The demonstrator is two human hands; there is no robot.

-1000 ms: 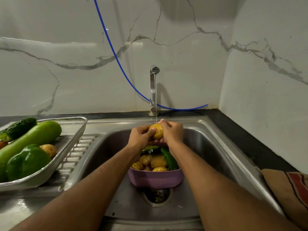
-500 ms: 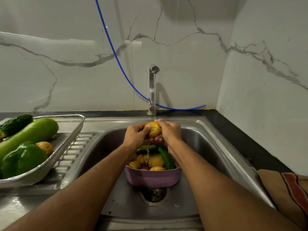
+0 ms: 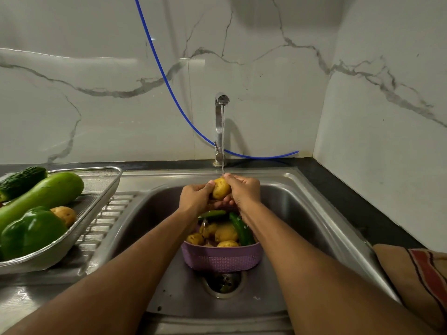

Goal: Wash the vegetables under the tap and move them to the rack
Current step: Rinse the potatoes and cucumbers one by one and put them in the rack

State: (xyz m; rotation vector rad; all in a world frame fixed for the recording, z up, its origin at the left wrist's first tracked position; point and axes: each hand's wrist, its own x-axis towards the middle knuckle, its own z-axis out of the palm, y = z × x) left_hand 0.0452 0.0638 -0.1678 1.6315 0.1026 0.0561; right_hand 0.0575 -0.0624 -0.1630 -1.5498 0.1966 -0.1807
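Note:
A yellow potato is held between my left hand and my right hand under a thin stream of water from the steel tap. Both hands curl round it above the sink basin. Below them a purple basket holds several potatoes and green chillies. On the left a metal rack carries a green capsicum, a pale green gourd, a dark cucumber and one potato.
A blue hose runs down the marble wall behind the tap. A striped cloth lies on the dark counter at the right. The drain shows just in front of the basket. The ribbed draining board lies under the rack.
The potato has turned slightly between my hands under the stream. Both hands stay at the same spot above the basket.

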